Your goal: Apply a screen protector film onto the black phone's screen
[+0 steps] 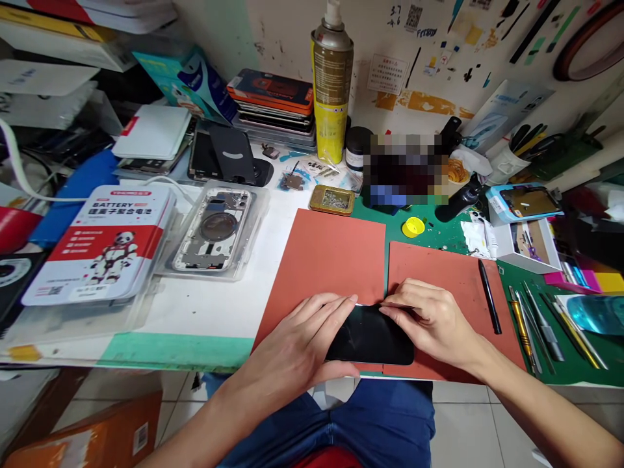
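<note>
A dark smartphone [373, 335] lies screen up on the reddish-brown work mats [336, 253], near the table's front edge. Across its left end lies my left hand [312, 335], fingers at the far edge and thumb at the near edge, holding it. My right hand [424, 315] is closed in a pinch at the phone's far edge, right of the left fingertips. Something thin and dark shows between its fingers, too small to name. To the right of that hand, a black pen-like tool [489, 297] rests on the mat.
Tweezers and slim tools [541, 328] lie at right. A yellow lid [413, 227], a small tin [332, 199] and a spray can [333, 91] stand behind the mats. At left are a phone housing in a tray [214, 231] and a battery box [102, 244].
</note>
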The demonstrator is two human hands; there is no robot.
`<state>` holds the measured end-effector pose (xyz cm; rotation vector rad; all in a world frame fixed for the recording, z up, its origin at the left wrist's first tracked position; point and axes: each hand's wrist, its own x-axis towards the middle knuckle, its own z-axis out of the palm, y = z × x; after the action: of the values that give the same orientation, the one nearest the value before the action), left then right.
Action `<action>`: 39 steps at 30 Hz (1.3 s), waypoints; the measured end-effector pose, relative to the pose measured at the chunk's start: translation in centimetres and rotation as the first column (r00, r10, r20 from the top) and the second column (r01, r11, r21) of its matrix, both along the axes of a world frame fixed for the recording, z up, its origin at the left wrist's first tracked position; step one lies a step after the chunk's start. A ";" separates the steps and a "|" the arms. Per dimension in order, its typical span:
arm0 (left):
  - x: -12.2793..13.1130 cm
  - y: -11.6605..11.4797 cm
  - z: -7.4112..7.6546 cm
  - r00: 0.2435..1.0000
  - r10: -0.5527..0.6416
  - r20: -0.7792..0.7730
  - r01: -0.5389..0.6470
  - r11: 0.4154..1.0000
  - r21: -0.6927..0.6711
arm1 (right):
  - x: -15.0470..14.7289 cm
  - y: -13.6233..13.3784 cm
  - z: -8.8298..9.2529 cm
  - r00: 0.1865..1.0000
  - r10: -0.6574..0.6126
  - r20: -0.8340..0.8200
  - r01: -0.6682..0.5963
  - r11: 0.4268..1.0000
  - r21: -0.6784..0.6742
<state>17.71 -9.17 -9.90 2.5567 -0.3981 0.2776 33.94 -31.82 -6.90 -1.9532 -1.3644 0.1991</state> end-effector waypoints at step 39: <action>-1.2 0.7 0.2 0.999 0.036 -0.008 -0.036 0.999 -0.004 | 0.2 -0.5 -2.2 0.997 0.063 0.051 -0.073 0.973 0.217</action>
<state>16.47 -8.50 -9.66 2.5621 -0.3481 0.2818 34.16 -32.33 -9.08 -1.7391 -1.4196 0.0358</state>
